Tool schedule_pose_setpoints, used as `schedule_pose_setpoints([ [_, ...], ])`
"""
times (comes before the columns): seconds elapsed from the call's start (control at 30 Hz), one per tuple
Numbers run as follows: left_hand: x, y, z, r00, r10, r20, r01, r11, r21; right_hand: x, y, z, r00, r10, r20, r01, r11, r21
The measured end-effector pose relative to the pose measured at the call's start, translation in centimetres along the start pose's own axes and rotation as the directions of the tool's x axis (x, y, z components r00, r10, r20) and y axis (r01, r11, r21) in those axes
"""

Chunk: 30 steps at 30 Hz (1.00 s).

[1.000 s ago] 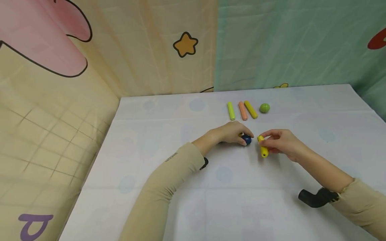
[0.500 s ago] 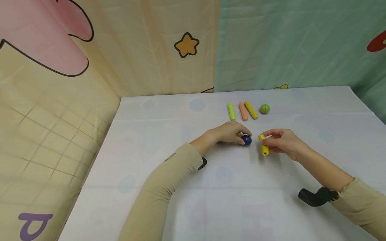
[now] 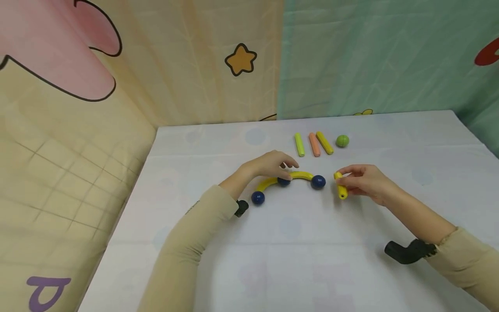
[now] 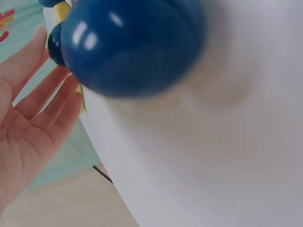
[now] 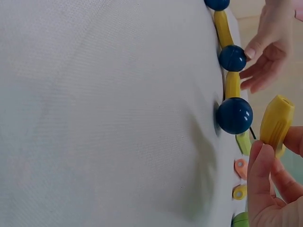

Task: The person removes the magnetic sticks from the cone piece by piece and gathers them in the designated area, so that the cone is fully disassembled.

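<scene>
Two curved yellow rods (image 3: 302,175) and three dark blue balls lie joined in an arc on the white table. One end ball (image 3: 258,198) is at the left, the other end ball (image 3: 318,182) at the right. My left hand (image 3: 269,165) is over the middle ball (image 5: 232,58), its thumb at that ball and its fingers loosely extended. A big blue ball (image 4: 132,47) fills the top of the left wrist view. Just right of the arc, my right hand (image 3: 364,183) pinches a short yellow rod (image 5: 277,122) between thumb and fingers, raised off the table.
Behind the hands lie a lime green stick (image 3: 299,144), an orange stick (image 3: 314,144) and a darker yellow stick (image 3: 325,143). A green ball (image 3: 342,141) sits to their right. Printed curtains (image 3: 195,65) border the table's back and left.
My left hand has moved left from the right end ball to the middle ball, uncovering the arc. My right hand still holds the short yellow rod, almost unmoved.
</scene>
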<state>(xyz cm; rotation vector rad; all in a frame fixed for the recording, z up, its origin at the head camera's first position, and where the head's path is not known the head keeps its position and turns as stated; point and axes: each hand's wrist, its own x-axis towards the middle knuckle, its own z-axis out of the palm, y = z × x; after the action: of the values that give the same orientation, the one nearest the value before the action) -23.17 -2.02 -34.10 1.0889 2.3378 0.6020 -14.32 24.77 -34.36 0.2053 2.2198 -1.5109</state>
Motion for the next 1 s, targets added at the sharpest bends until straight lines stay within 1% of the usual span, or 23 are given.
schedule_pose_setpoints([
  [0.13,-1.6,-0.8,-0.1,0.999,-0.039,0.003,0.039,0.997,-0.065,0.1,-0.1,-0.1,1.0,-0.004,0.007,0.004,1.0,-0.001],
  [0.23,-2.4,-1.2,0.1,0.999,-0.035,0.002,0.035,0.995,-0.092,0.2,-0.3,-0.1,1.0,-0.005,0.009,0.005,1.0,-0.005],
  [0.4,-3.4,-1.9,0.5,1.0,-0.027,-0.007,0.026,0.994,-0.108,0.5,-0.7,0.1,1.0,-0.015,0.013,0.015,1.0,-0.016],
  [0.6,-4.4,-2.7,0.8,0.999,-0.05,-0.016,0.048,0.992,-0.113,1.0,-1.5,0.6,1.0,-0.026,0.018,0.026,1.0,-0.017],
  [0.83,-5.0,-3.1,1.1,0.999,-0.006,-0.045,0.001,0.993,-0.118,2.2,-3.0,0.9,0.998,-0.057,0.027,0.058,0.998,-0.032],
  [1.0,-5.0,-3.3,1.3,0.999,-0.004,-0.049,-0.002,0.991,-0.131,3.3,-4.2,1.2,0.997,-0.072,0.029,0.073,0.997,-0.037],
])
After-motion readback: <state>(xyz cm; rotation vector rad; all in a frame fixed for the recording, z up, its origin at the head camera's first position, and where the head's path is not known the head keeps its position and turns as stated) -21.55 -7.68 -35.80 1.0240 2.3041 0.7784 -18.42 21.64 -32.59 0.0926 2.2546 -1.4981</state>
